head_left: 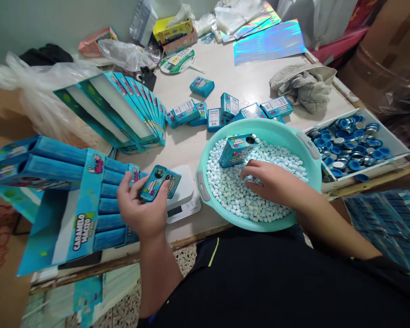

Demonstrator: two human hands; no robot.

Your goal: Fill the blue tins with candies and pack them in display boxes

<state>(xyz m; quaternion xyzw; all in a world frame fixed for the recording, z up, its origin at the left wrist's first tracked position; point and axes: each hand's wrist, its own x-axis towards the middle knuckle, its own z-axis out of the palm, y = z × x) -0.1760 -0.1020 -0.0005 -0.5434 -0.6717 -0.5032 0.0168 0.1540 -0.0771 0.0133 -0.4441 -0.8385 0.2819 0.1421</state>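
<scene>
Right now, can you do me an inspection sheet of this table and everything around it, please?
Surface: white table with a wooden edge.
Job's things: teal basin of white pieces, one uncapped box among them; scale; blue caps.
Clutter: grey cloth, shiny sheet, plastic bag.
Hands: left hand holds at least one blue box by the scale; right hand is at the white pieces.
Cables: nothing seen.
Surroundings: cardboard, speckled floor.

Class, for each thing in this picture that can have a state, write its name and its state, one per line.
Left hand: gripping a blue pack
Right hand: fingers bent, at the sweets
Pack in basin: upright, uncapped
Basin: holding white sweets
Scale: display unreadable
Caps: loose, jumbled
Grey cloth: crumpled
Shiny sheet: lying flat
</scene>
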